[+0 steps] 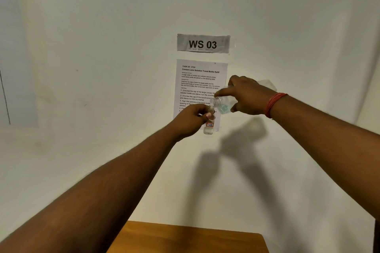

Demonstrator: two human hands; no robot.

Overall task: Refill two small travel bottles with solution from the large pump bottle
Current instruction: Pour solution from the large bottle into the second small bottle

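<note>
Travel bottle (209,126) upright under tilted large bottle (223,103)
Left hand (190,120) pinches the travel bottle; right hand (247,96) grips the large bottle, its mouth just above the travel bottle's.

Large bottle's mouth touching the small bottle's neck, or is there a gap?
Cannot tell. In the head view the tilted large bottle has its mouth right at the top of the small bottle, but the left hand fingers cover that spot.

Surface (191,238): wooden, orange-brown, at the bottom of my view below my arms.
Extent: only its far part shows, its edge against the white wall (102,26).
</note>
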